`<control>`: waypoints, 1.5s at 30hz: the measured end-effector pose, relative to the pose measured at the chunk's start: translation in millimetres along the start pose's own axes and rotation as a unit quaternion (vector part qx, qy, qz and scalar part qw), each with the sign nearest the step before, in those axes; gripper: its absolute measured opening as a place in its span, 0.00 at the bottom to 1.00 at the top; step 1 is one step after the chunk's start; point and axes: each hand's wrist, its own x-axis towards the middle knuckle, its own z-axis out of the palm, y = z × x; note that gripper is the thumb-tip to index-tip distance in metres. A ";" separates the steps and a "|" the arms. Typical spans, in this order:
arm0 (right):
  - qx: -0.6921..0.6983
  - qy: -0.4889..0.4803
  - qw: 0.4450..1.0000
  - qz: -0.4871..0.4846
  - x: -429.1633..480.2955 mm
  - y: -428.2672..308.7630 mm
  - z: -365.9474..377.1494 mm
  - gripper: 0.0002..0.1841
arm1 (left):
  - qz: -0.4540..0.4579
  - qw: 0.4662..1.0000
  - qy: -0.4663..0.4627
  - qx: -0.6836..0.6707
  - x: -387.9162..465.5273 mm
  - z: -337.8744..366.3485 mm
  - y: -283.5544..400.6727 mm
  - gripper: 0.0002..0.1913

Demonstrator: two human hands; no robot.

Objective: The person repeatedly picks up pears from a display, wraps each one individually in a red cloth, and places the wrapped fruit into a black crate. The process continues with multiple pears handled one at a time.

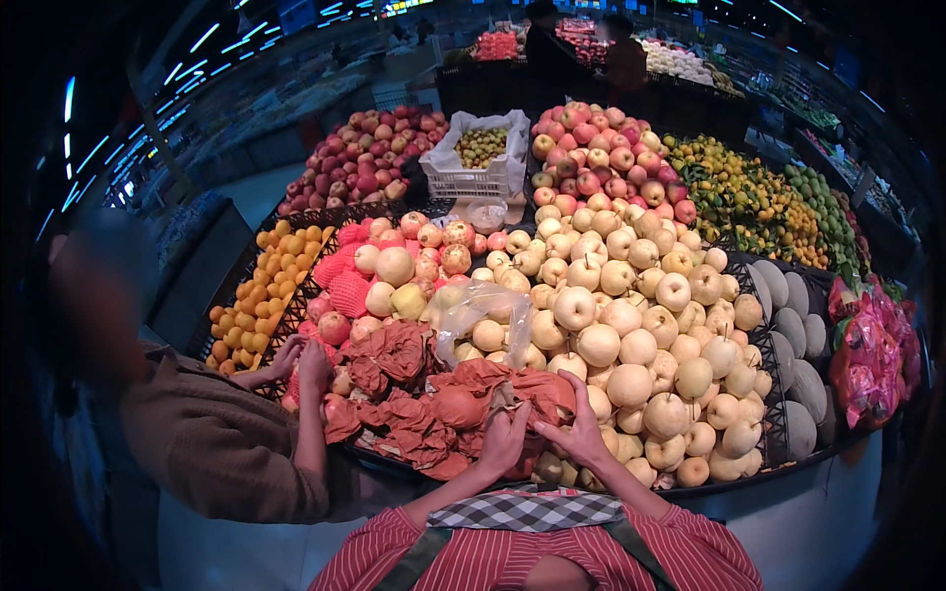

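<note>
Low in the middle of the head view, my left hand point(505, 437) and my right hand point(580, 432) hold a fruit wrapped in red-brown paper point(548, 393) between them. The paper hides the fruit inside. Crumpled red-brown paper wrappers point(414, 421) lie in a heap to the left of my hands, some around fruit. A broad pile of pale yellow pears point(621, 318) rises in front and to the right. A clear plastic bag point(480, 303) rests on the pears above the wrapped fruit.
At the left a person in a brown jacket point(214, 443) has both hands at pomegranates point(334, 327). Oranges point(281, 258), red apples point(355, 162), a white crate point(473, 181) of small fruit and grey-green melons point(805, 391) surround the pears. The stand's black front edge point(739, 484) is close to me.
</note>
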 end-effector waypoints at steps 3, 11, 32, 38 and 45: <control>0.032 0.014 0.999 0.019 -1.2 2.4 0.5 0.46 | 0.097 0.992 0.042 0.068 -0.2 5.3 -1.4 0.17; 0.070 0.059 0.996 0.021 -1.0 10.6 -0.9 0.41 | 0.142 0.985 0.032 0.089 -3.3 8.8 -26.1 0.07; 0.477 0.090 0.860 0.159 -0.2 34.2 -4.4 0.26 | -0.214 0.863 -0.026 -0.456 14.7 -3.6 -52.9 0.06; 0.494 0.111 0.851 0.140 8.1 25.5 6.6 0.22 | -0.272 0.860 0.034 -0.430 37.5 -4.4 -40.4 0.06; 0.389 0.222 0.881 0.152 18.2 59.2 -1.4 0.23 | -0.222 0.906 -0.032 -0.359 32.1 -4.3 -44.0 0.09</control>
